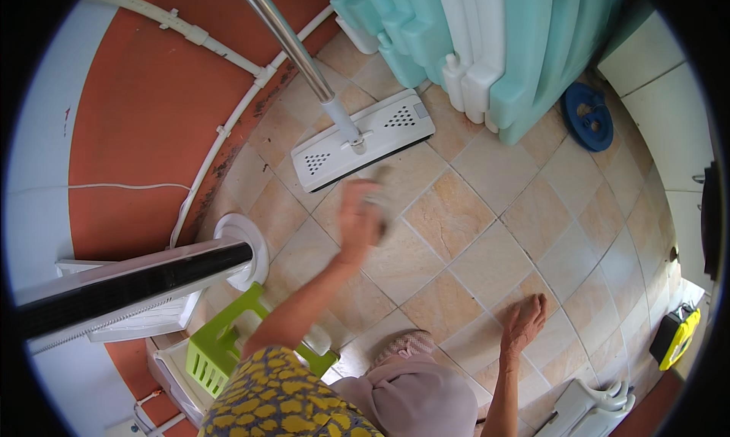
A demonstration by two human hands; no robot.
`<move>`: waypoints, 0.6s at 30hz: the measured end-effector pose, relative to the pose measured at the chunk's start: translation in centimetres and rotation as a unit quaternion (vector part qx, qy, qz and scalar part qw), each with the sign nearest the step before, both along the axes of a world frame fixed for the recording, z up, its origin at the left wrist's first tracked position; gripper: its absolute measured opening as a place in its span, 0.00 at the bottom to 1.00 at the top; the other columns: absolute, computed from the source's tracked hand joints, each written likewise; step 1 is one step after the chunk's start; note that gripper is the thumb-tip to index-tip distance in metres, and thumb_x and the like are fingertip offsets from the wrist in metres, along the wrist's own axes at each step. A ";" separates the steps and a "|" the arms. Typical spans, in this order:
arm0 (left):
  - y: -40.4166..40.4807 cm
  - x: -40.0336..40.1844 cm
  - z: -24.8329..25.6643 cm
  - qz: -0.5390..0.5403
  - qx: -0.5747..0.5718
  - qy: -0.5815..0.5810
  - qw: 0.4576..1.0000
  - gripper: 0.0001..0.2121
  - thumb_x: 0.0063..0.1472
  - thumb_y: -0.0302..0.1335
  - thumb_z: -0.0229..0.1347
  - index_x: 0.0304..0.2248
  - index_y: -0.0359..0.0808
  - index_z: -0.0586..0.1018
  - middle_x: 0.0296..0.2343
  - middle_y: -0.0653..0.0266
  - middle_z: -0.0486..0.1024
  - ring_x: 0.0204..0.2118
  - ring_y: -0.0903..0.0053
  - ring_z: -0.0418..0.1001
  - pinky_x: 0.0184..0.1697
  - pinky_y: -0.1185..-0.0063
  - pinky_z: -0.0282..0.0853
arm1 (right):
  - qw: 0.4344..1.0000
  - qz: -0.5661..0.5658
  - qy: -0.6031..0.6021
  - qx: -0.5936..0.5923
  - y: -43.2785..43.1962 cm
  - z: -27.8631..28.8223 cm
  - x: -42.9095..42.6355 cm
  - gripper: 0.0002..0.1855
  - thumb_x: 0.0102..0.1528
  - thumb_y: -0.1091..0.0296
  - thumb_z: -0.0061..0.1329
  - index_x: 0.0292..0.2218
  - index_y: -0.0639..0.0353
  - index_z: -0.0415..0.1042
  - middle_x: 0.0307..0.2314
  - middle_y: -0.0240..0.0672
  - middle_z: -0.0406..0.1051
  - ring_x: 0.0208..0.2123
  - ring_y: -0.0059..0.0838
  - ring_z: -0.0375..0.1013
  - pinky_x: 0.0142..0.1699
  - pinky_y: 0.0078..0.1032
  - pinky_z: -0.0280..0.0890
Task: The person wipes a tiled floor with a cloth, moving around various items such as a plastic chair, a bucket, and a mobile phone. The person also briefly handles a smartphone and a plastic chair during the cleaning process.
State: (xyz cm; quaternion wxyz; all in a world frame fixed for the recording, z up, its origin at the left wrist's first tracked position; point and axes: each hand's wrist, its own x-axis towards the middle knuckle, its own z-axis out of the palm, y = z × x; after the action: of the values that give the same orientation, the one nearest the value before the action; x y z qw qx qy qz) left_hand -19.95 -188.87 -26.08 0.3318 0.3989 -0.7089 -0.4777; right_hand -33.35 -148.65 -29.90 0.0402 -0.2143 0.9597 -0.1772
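My left hand (359, 217) is raised over the tiled floor (490, 191), its fingers closed around a small object (376, 200) that is too blurred to name. Just beyond it, a white flat mop head (393, 123) rests on the tiles, its metal pole (291, 43) leaning away towards the upper left. My right hand (524, 320) hangs at the lower right over the floor, fingers together and slightly bent, with nothing seen in it. A slippered foot (408, 346) shows between the arms.
A green plastic basket (214, 346) and a white pedestal base (259, 254) stand at left. Teal and white plastic panels (530, 55) stand at the top. A blue round plastic base (587, 117) lies near white cabinets (667, 117). Grey folded plastic (587, 408) and a black-and-yellow case (676, 337) are at right.
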 end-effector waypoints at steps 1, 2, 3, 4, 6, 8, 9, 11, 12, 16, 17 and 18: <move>-2.2 3.7 -1.3 0.110 0.121 0.026 0.986 0.13 0.60 0.18 0.45 0.43 0.34 0.74 0.38 0.65 0.71 0.38 0.78 0.71 0.41 0.79 0.68 | 1.000 0.000 -0.004 -0.009 -0.1 0.0 -0.1 0.29 0.55 0.70 0.49 0.57 0.63 0.58 0.58 0.49 0.55 0.60 0.49 0.54 0.62 0.42 0.49; -6.0 6.6 -1.9 0.183 0.063 -0.018 0.981 0.13 0.62 0.19 0.44 0.45 0.33 0.73 0.38 0.64 0.71 0.39 0.77 0.70 0.42 0.79 0.67 | 1.000 0.001 0.002 -0.010 -0.2 -0.2 -0.4 0.29 0.55 0.70 0.49 0.57 0.63 0.58 0.58 0.49 0.55 0.60 0.49 0.54 0.62 0.42 0.49; -9.7 9.6 -2.6 0.239 -0.037 -0.061 0.969 0.14 0.62 0.20 0.45 0.47 0.33 0.72 0.39 0.63 0.71 0.42 0.76 0.69 0.47 0.77 0.65 | 1.000 0.001 0.007 -0.007 -0.1 -0.2 -0.4 0.29 0.55 0.71 0.49 0.57 0.62 0.58 0.58 0.49 0.56 0.60 0.49 0.54 0.62 0.42 0.49; -13.1 11.2 -2.6 0.287 -0.002 -0.075 0.955 0.15 0.61 0.19 0.45 0.47 0.32 0.72 0.42 0.56 0.71 0.45 0.70 0.68 0.53 0.74 0.62 | 1.000 -0.001 0.013 -0.001 0.3 -0.2 -0.5 0.29 0.55 0.71 0.49 0.57 0.62 0.58 0.58 0.49 0.56 0.60 0.49 0.54 0.62 0.41 0.49; -19.7 17.0 -4.8 0.334 -0.196 -0.204 0.899 0.18 0.58 0.18 0.47 0.49 0.30 0.71 0.45 0.50 0.70 0.49 0.63 0.67 0.56 0.72 0.60 | 1.000 0.007 0.004 0.005 0.1 -0.2 -0.2 0.29 0.55 0.71 0.49 0.57 0.63 0.58 0.58 0.49 0.56 0.60 0.49 0.54 0.62 0.41 0.49; -26.1 23.0 -6.2 0.262 -0.183 -0.323 0.891 0.22 0.54 0.16 0.48 0.50 0.30 0.71 0.48 0.46 0.69 0.52 0.57 0.65 0.58 0.71 0.58 | 1.000 0.014 -0.004 0.007 -0.1 -0.3 0.0 0.29 0.55 0.72 0.49 0.57 0.63 0.58 0.58 0.49 0.56 0.60 0.49 0.55 0.62 0.41 0.49; -28.0 24.4 -7.2 0.238 -0.206 -0.329 0.890 0.23 0.53 0.15 0.48 0.51 0.30 0.71 0.49 0.46 0.68 0.53 0.56 0.65 0.59 0.70 0.58 | 1.000 0.020 -0.009 0.008 -0.1 -0.4 0.1 0.29 0.54 0.72 0.49 0.57 0.63 0.58 0.58 0.49 0.56 0.60 0.49 0.55 0.62 0.41 0.49; -30.8 25.0 -8.5 0.187 -0.251 -0.338 0.887 0.25 0.51 0.14 0.47 0.52 0.31 0.71 0.51 0.46 0.67 0.54 0.55 0.64 0.60 0.68 0.56 | 0.999 0.029 -0.014 0.007 -0.2 -0.6 0.1 0.29 0.54 0.73 0.49 0.57 0.64 0.58 0.58 0.50 0.56 0.59 0.50 0.55 0.62 0.41 0.49; -30.9 23.6 -9.7 0.187 -0.253 -0.335 0.888 0.25 0.51 0.14 0.47 0.52 0.31 0.71 0.51 0.46 0.67 0.54 0.54 0.64 0.60 0.68 0.56 | 0.999 0.031 -0.009 0.014 0.1 -0.4 -0.2 0.29 0.54 0.73 0.49 0.57 0.64 0.58 0.57 0.50 0.56 0.59 0.50 0.55 0.62 0.41 0.50; -32.8 18.2 -10.1 0.099 -0.253 -0.352 0.896 0.28 0.49 0.13 0.47 0.53 0.34 0.71 0.52 0.47 0.66 0.55 0.54 0.63 0.60 0.67 0.55 | 0.999 0.032 -0.011 0.016 0.2 0.4 -0.6 0.29 0.54 0.73 0.49 0.56 0.64 0.58 0.57 0.51 0.56 0.59 0.51 0.55 0.62 0.42 0.50; -33.7 18.1 -9.3 0.059 -0.254 -0.367 0.893 0.28 0.49 0.13 0.46 0.53 0.36 0.71 0.52 0.48 0.66 0.55 0.54 0.63 0.60 0.67 0.55 | 0.999 0.031 -0.008 0.014 -0.1 0.3 -0.5 0.29 0.54 0.73 0.48 0.56 0.65 0.58 0.57 0.51 0.56 0.59 0.51 0.55 0.62 0.42 0.49; -33.7 16.9 -9.0 0.045 -0.260 -0.385 0.884 0.28 0.49 0.13 0.47 0.53 0.38 0.72 0.51 0.48 0.67 0.55 0.55 0.63 0.60 0.66 0.55 | 1.000 0.027 -0.001 0.016 -0.1 0.3 -0.5 0.29 0.54 0.73 0.48 0.56 0.65 0.58 0.57 0.52 0.56 0.59 0.51 0.54 0.62 0.42 0.49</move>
State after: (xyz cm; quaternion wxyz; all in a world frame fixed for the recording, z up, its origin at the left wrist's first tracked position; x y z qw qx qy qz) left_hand -3.09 -222.58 -35.11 0.1459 0.4828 -0.8607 -0.0698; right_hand -33.83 -148.75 -29.59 0.0491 -0.2395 0.9562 -0.1611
